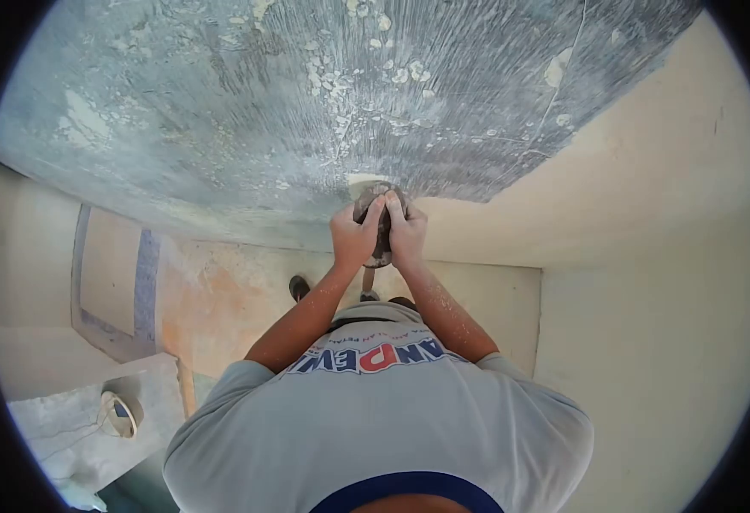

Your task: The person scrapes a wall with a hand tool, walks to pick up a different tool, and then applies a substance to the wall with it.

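Note:
My left hand (354, 234) and my right hand (408, 231) are closed side by side around a dark, oval, block-like tool (383, 245). Both thumbs lie along its near face, close together, and the other fingers wrap behind it, hidden. Its exact kind is not clear. The tool is up against the lower part of a grey, streaked wall surface (247, 128), or very close to it. Just above the tool shows a pale rounded patch (366, 179). White dust speckles my fingers and forearms.
A bare beige strip (623, 154) borders the grey surface on the right. Below are a dusty floor (221, 291) and my shoe (300, 287). At lower left, a ledge (157, 385) carries a round pale object (119, 415) with a cord. A plain wall (648, 368) stands at right.

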Demonstrator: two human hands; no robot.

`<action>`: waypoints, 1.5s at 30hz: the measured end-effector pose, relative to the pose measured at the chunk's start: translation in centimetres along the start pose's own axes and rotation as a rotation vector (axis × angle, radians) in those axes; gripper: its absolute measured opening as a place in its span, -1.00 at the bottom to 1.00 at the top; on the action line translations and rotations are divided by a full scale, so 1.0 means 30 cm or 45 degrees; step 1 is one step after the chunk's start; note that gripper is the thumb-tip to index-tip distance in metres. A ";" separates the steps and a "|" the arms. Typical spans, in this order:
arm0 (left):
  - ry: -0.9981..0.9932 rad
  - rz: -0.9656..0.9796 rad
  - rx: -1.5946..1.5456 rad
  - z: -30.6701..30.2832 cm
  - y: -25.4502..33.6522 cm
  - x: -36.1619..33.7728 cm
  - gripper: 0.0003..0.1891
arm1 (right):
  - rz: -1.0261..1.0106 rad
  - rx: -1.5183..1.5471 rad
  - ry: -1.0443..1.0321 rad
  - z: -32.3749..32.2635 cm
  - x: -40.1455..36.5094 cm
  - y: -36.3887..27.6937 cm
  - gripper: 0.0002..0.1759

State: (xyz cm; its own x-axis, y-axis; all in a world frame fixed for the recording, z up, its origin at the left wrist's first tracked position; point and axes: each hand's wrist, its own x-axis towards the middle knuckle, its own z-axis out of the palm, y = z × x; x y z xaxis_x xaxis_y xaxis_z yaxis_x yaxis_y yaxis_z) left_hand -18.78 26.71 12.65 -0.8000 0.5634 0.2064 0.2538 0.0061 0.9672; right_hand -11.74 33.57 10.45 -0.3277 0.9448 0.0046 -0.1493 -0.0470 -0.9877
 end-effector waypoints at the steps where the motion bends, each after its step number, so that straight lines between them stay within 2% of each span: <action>1: -0.005 -0.036 -0.067 -0.013 0.049 0.013 -0.67 | 0.011 -0.046 -0.003 0.005 -0.013 -0.044 -0.60; 3: -0.001 -0.095 -0.181 -0.030 0.068 0.042 -0.68 | -0.132 -0.136 -0.119 0.020 0.007 -0.167 -0.57; 4: 0.037 -0.163 -0.364 -0.034 0.093 0.047 -0.69 | -0.213 -0.186 -0.185 0.021 0.016 -0.214 -0.55; 5: 0.078 -0.228 -0.547 -0.040 0.119 0.053 -0.70 | -0.193 -0.078 -0.301 0.012 0.028 -0.192 -0.55; 6: 0.040 -0.321 -0.808 -0.042 0.031 0.057 -0.67 | -0.263 -0.294 -0.354 -0.011 0.008 -0.207 -0.58; 8: -0.025 -0.710 -1.243 -0.079 -0.004 0.036 -0.60 | -0.430 -0.630 -0.501 -0.079 -0.072 -0.229 -0.68; 9: -0.045 -0.905 -1.407 -0.089 -0.046 0.010 -0.55 | -0.367 -0.581 -0.546 -0.097 -0.121 -0.206 -0.71; 10: -0.075 -0.936 -1.390 -0.101 -0.117 -0.022 -0.56 | -0.299 -0.533 -0.590 -0.122 -0.167 -0.159 -0.72; 11: -0.101 -0.977 -1.369 -0.116 -0.170 -0.067 -0.57 | -0.270 -0.509 -0.692 -0.165 -0.205 -0.090 -0.58; 12: -0.139 -1.044 -1.369 -0.133 -0.166 -0.110 -0.55 | -0.255 -0.511 -0.702 -0.192 -0.251 -0.070 -0.58; 14: -0.100 -1.112 -1.235 -0.126 -0.229 -0.190 -0.54 | 0.048 -0.634 -0.750 -0.219 -0.322 -0.038 -0.47; 15: -0.074 -1.167 -1.101 -0.125 -0.227 -0.210 -0.54 | 0.106 -0.525 -0.738 -0.221 -0.338 -0.028 -0.40; 16: -0.077 -1.149 -1.068 -0.119 -0.224 -0.227 -0.53 | 0.118 -0.514 -0.734 -0.230 -0.343 -0.024 -0.40; 18: -0.103 -1.154 -0.988 -0.111 -0.206 -0.228 -0.53 | 0.428 -0.561 -0.724 -0.251 -0.340 -0.036 -0.41; 19: -0.132 -1.147 -0.926 -0.112 -0.196 -0.218 -0.53 | 0.431 -0.543 -0.709 -0.254 -0.339 -0.041 -0.41; 21: -0.182 -1.121 -0.854 -0.107 -0.260 -0.216 -0.52 | 0.046 -0.656 -0.731 -0.253 -0.337 -0.060 -0.34; 22: -0.247 -1.074 -0.806 -0.106 -0.277 -0.217 -0.51 | 0.050 -0.645 -0.704 -0.250 -0.339 -0.077 -0.34; 24: -0.343 -1.030 -0.749 -0.104 -0.268 -0.223 -0.49 | 0.029 -0.959 -0.824 -0.248 -0.343 -0.113 -0.32; 26: -0.346 -1.099 -0.476 -0.093 -0.187 -0.229 -0.39 | 0.016 -0.917 -0.816 -0.248 -0.351 -0.114 -0.30; 27: -0.386 -1.094 -0.464 -0.080 -0.214 -0.240 -0.39 | -0.006 -0.881 -0.836 -0.247 -0.356 -0.114 -0.29; 29: -0.534 -0.646 -0.247 -0.055 -0.332 -0.267 -0.28 | -0.012 -0.939 -0.768 -0.253 -0.367 -0.103 -0.29; 30: -0.780 0.251 0.549 -0.074 -0.363 -0.275 -0.28 | -0.017 -0.998 -0.741 -0.257 -0.370 -0.091 -0.28; 32: -0.841 0.187 0.090 -0.068 0.021 -0.235 -0.34 | -0.051 -0.946 -0.609 -0.273 -0.369 -0.027 -0.27; 33: -0.879 0.520 0.183 -0.066 0.065 -0.204 -0.37 | -0.087 -0.900 -0.539 -0.283 -0.372 -0.003 -0.26; 34: -0.899 0.534 0.163 -0.064 0.105 -0.165 -0.37 | -0.092 -0.944 -0.494 -0.290 -0.379 -0.021 -0.27; 35: -0.768 0.877 0.343 -0.062 0.137 -0.118 -0.36 | -0.091 -0.965 -0.479 -0.301 -0.393 -0.044 -0.27; 36: -0.604 1.200 0.523 -0.054 0.148 -0.070 -0.34 | 0.046 -1.006 -0.407 -0.299 -0.410 -0.117 -0.31; 38: -0.334 1.176 0.707 -0.005 0.100 0.074 -0.29 | 0.242 -1.028 -0.326 -0.320 -0.434 -0.162 -0.35; 39: -0.410 1.132 1.136 0.007 0.031 0.133 -0.23 | 0.243 -1.050 -0.343 -0.342 -0.445 -0.151 -0.35; 40: -0.396 1.116 1.133 -0.001 -0.036 0.146 -0.23 | 0.180 -1.056 -0.302 -0.361 -0.458 -0.134 -0.34; 42: -1.073 1.297 1.040 -0.032 -0.174 0.143 -0.18 | 0.121 -1.065 -0.272 -0.360 -0.506 -0.121 -0.34; 43: -1.190 1.286 0.981 -0.062 -0.217 0.135 -0.12 | 0.120 -1.099 -0.243 -0.365 -0.525 -0.127 -0.34; 45: -1.173 1.291 1.068 -0.092 -0.257 0.103 -0.13 | 0.092 -1.153 -0.209 -0.370 -0.525 -0.164 -0.35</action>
State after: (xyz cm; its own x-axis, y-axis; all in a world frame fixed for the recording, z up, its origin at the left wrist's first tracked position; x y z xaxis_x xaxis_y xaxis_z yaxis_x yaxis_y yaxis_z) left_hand -24.72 26.14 6.24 0.3811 0.8966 0.2257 0.9100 -0.4068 0.0795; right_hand 4.49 22.53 13.50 -0.4464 0.8883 -0.1082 0.6407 0.2328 -0.7316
